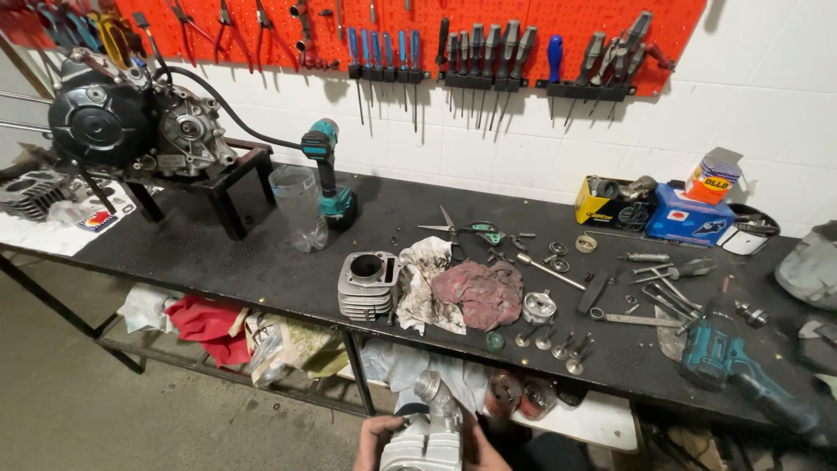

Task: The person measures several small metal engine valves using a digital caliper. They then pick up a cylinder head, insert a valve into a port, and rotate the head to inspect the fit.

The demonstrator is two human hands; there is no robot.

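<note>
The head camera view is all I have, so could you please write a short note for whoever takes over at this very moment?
Left hand and right hand together grip a silver engine part at the bottom edge of the view, in front of the black workbench.
On the bench: a finned cylinder, rags, a piston, valves, wrenches.
The engine sits on its stand at the left.
How far the work has gone cannot be told.

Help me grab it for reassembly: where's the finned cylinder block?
In the head view, the finned cylinder block stands on the black workbench, left of centre, beside the dirty rags.
</note>
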